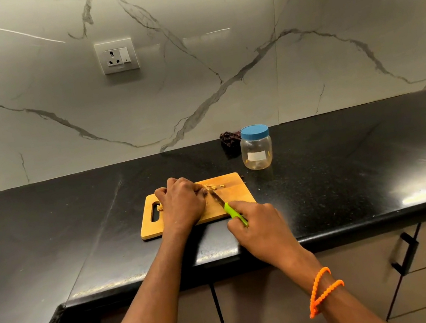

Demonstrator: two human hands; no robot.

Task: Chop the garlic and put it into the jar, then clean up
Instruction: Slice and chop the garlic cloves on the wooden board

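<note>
A wooden cutting board (235,191) lies on the black counter. Small garlic pieces (212,187) sit near its far edge, and one more piece (160,207) lies by the handle slot. My left hand (182,203) is curled on the board with its fingertips pressing down on garlic right beside the blade. My right hand (260,227) grips the green handle of a knife (229,209), whose blade slants up to the garlic by the left fingertips. A clear plastic jar (257,150) with a blue lid stands closed behind the board's right corner.
A dark crumpled cloth (229,140) lies against the marble wall just left of the jar. The black counter (349,165) spreads wide on both sides. A wall socket (116,56) sits high on the wall. Drawers with black handles (405,252) are below right.
</note>
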